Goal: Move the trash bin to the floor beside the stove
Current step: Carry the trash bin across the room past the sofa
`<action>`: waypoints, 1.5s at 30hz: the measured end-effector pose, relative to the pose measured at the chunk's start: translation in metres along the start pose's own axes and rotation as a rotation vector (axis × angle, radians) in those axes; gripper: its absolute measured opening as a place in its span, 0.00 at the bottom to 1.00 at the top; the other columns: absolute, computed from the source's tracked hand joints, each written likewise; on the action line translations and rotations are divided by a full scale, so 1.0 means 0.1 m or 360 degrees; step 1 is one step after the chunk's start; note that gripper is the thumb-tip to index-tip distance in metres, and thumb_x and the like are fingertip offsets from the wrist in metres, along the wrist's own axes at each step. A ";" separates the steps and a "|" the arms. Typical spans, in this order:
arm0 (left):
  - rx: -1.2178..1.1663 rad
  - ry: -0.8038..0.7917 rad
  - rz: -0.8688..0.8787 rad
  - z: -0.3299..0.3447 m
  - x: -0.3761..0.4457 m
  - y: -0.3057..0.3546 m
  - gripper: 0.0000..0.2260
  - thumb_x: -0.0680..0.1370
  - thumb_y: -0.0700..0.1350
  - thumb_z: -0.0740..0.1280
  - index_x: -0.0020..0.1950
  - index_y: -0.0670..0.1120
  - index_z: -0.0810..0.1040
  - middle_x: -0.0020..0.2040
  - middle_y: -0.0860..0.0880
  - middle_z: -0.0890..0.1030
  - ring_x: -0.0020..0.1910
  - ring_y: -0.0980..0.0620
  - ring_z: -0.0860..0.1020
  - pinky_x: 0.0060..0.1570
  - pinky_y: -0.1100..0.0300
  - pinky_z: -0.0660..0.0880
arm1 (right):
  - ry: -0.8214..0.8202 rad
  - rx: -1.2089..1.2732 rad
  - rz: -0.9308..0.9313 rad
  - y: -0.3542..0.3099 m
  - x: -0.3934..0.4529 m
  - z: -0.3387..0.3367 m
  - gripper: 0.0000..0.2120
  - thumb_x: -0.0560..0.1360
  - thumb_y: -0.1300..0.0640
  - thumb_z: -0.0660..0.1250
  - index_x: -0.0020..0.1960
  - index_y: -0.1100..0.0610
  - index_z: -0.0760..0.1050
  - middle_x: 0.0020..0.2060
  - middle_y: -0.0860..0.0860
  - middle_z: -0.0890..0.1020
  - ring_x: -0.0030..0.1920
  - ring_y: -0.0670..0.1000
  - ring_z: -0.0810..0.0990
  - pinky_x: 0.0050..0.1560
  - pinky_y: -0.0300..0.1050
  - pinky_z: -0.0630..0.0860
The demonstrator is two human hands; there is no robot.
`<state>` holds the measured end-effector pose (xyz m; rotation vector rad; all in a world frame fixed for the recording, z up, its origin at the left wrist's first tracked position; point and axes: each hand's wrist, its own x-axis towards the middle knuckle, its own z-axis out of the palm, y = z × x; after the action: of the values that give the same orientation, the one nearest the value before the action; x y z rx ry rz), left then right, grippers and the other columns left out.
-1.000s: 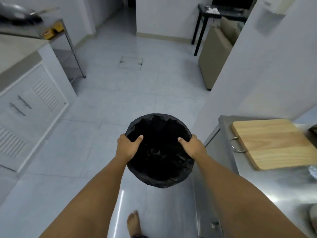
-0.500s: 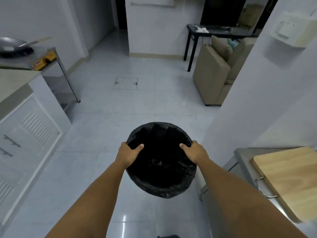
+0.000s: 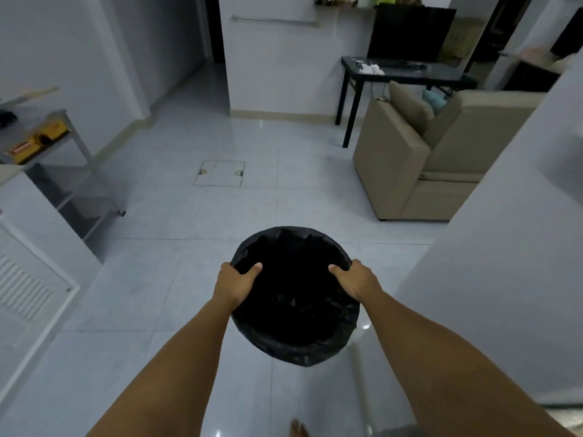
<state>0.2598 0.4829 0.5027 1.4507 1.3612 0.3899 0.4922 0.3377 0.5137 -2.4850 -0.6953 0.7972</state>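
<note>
Two bare forearms are stretched forward from the bottom of the view, and a toe of a bare foot [image 3: 296,428] is seen on the tiled floor [image 3: 164,272] below them. The trash bin [image 3: 293,342], round and lined with a black plastic bag, is held up off the floor between both hands, its open mouth turned toward the camera. The left hand [image 3: 235,287] is clamped on the bin's left rim, the thumb hooked over the edge into the opening and the fingers [image 3: 226,269] wrapped round the outside. The right hand [image 3: 356,282] is clamped on the right rim in the same way, thumb inside, the other fingers hidden behind the rim. Nothing can be made out inside the bin; its interior is too dark.

To the left of the left fingers, a white cabinet door with louvred vents [image 3: 25,291] is seen. Beyond it and farther left, a metal rack [image 3: 72,159] stands, with a yellow object [image 3: 38,141] on its top shelf. To the right of the right fingers, a pale wall [image 3: 504,247] runs close by. Ahead of the fingers, a square floor hatch [image 3: 220,173] is set into the tiles. Farther off and to the right, a beige sofa [image 3: 419,171] is placed, and behind it a dark desk [image 3: 403,74] carries a black monitor [image 3: 410,34].
</note>
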 end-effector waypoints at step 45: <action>-0.0100 0.0089 -0.0236 1.91 7.84 4.33 0.46 0.67 0.66 0.69 0.75 0.38 0.63 0.70 0.37 0.73 0.64 0.35 0.76 0.65 0.41 0.74 | -0.0121 0.0037 -0.0075 -3.39 8.37 -2.07 0.32 0.77 0.37 0.62 0.69 0.60 0.65 0.63 0.59 0.77 0.61 0.63 0.78 0.61 0.60 0.76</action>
<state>0.8708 1.1641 0.4698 1.2868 1.4786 0.3759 1.1038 1.0333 0.5075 -2.4192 -0.7639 0.8815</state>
